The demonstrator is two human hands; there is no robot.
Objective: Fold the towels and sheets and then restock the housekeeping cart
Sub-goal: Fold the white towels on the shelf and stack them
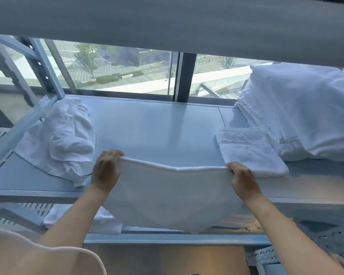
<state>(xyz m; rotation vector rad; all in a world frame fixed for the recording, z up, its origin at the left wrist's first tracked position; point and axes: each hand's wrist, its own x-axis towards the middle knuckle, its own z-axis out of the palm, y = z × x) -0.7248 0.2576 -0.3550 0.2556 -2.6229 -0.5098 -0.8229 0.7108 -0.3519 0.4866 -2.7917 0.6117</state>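
I hold a white towel (171, 197) stretched out in front of me, its lower part hanging over the front edge of the pale blue shelf (151, 128). My left hand (105, 171) grips the towel's upper left corner. My right hand (244, 179) pinches the upper right corner. A folded white towel (250, 149) lies flat on the shelf to the right. A crumpled heap of white towels (62, 139) sits on the shelf to the left.
A tall stack of folded white sheets and pillows (302, 108) fills the shelf's right end. A grey shelf (167, 22) hangs overhead. Metal rack posts (42, 66) stand at left. More white linen (83, 221) lies on the lower shelf. A window runs behind.
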